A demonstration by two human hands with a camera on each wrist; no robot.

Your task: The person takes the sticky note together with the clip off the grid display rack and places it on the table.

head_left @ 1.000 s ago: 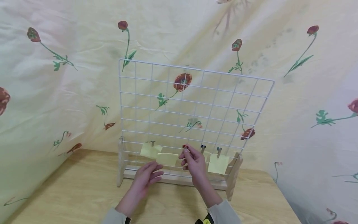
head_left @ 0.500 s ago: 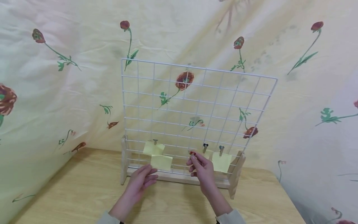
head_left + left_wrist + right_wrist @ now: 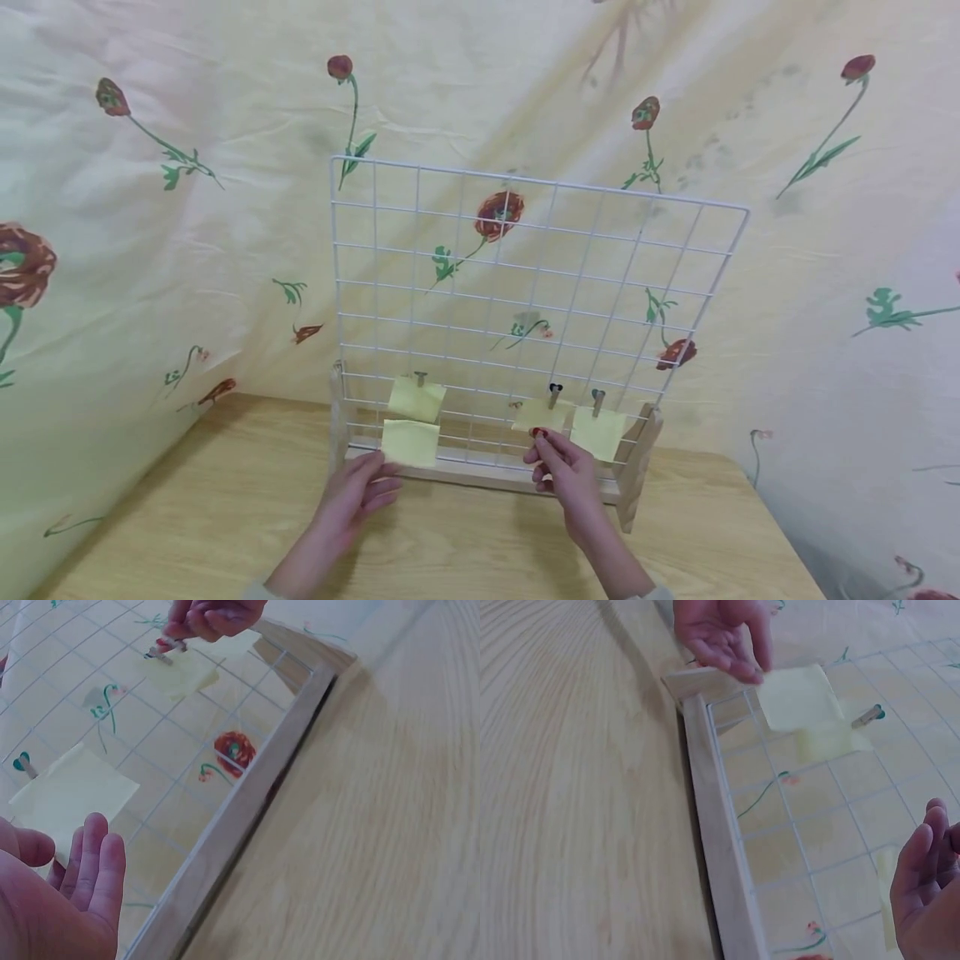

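Observation:
My left hand (image 3: 352, 493) pinches a yellow paper note (image 3: 411, 443) by its lower left corner, thumb against fingers, other fingers loosely extended. This note hangs in front of the white wire grid (image 3: 517, 275), just below another yellow note (image 3: 416, 400) fixed by a small clothespin (image 3: 421, 379). To the right, my right hand (image 3: 576, 483) pinches a small clothespin with a red top (image 3: 537, 432) between thumb and forefinger. That clothespin shows better in the left wrist view, its red top (image 3: 162, 643) beside a clipped note (image 3: 178, 677).
Further right, a black-topped clothespin (image 3: 554, 394) and a blue-green-topped one (image 3: 598, 403) hold notes on the grid. Wooden feet (image 3: 637, 475) and a wooden bar (image 3: 480, 475) support the grid on the wood-grain table (image 3: 450, 550). Flowered cloth (image 3: 225, 317) hangs behind.
My left hand has carried its note left and slightly down, under the left clipped note. The right hand has moved right and down with the red-topped clothespin, uncovering the note beneath the black-topped one.

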